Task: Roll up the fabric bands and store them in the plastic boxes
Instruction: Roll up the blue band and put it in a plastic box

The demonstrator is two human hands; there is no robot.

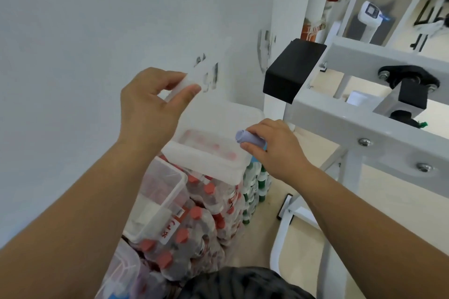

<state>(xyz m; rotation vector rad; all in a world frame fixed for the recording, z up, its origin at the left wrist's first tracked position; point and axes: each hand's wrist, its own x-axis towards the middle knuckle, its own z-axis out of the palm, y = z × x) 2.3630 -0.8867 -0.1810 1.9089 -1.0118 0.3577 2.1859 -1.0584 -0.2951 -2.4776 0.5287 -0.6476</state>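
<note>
Left hand (148, 107): raised, thumb and fingers pinching translucent white plastic lid (192, 80).
Translucent rectangular plastic box (213, 153): open, at 5 o'clock of that hand, resting atop shrink-wrapped red-capped bottles (204, 216).
Rolled lilac fabric band (247, 138): at the box's 3 o'clock rim, pinched by right hand (274, 150).
White metal frame (364, 126): far right.

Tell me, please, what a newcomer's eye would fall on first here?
Likely the two bare hands at centre: the left hand lifts a translucent lid, the right hand holds a rolled lilac band at the open plastic box. Below, red-capped bottles crowd the floor.
</note>
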